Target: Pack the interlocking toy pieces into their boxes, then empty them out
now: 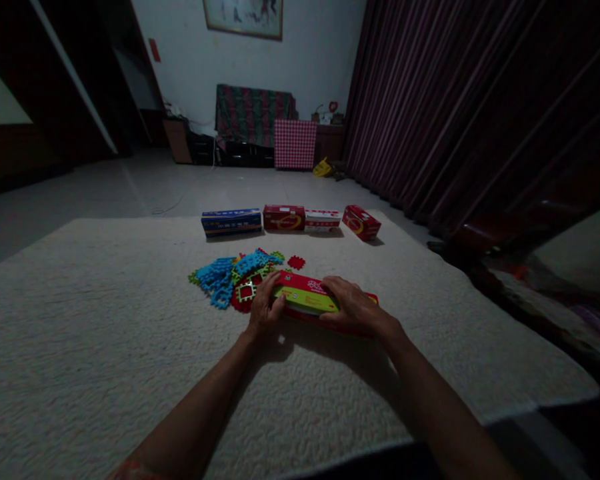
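A long red and yellow-green box [305, 298] lies on the pale quilted cover in front of me. My left hand [267, 305] grips its left end, the thumb on the near side and the fingers over the far edge. Across the right half of the box lies my right hand [349, 303], fingers on the top and thumb along the near side. Just beyond my left hand is a heap of blue, green and red notched plastic building pieces [220, 275]. One red piece [296, 262] lies apart, behind the box.
A blue box [231, 223], a dark red box [284, 219], a white and red box [323, 221] and another red box [361, 223] stand along the far edge of the quilted cover [130, 333]. Purple curtains [430, 100] hang at the right.
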`<state>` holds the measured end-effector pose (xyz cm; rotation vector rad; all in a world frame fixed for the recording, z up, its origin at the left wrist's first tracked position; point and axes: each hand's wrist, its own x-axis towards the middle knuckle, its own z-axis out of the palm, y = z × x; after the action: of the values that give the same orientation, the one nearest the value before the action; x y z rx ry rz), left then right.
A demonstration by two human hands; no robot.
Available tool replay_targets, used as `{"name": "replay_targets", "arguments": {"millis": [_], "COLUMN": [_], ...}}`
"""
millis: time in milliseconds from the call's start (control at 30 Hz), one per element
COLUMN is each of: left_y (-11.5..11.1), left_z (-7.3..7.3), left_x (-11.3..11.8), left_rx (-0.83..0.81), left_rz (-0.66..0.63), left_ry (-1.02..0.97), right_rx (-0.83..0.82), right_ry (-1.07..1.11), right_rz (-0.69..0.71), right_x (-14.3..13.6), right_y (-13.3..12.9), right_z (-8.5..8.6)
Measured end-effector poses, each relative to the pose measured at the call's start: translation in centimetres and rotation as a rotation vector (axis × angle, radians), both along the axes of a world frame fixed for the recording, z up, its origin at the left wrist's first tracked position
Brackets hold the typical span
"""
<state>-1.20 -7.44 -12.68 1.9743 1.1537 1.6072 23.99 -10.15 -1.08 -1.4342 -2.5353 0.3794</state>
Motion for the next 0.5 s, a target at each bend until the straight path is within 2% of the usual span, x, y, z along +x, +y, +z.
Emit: {"name": "replay_targets", "arguments": {"millis": [200, 367, 500], "left_y": [-0.3, -0.4, -0.3], "left_z": [-0.1, 0.1, 0.9], "left_x": [0.0, 0.0, -0.3], "left_rx": [-0.023, -0.067, 0.027], "left_rz": [0.014, -0.010, 0.050], "left_ry": [-0.033, -0.103, -0.090], "right_rx": [-0.018, -0.164, -0.171], "right_ry": [0.062, 0.159, 0.119], "right_rz": [0.005, 0.028, -0.044], "right_x": [0.6, 0.9, 1.3], "right_y": [0.3, 0.6, 1.7], "right_z": [-0.4, 1.8, 4.0]}}
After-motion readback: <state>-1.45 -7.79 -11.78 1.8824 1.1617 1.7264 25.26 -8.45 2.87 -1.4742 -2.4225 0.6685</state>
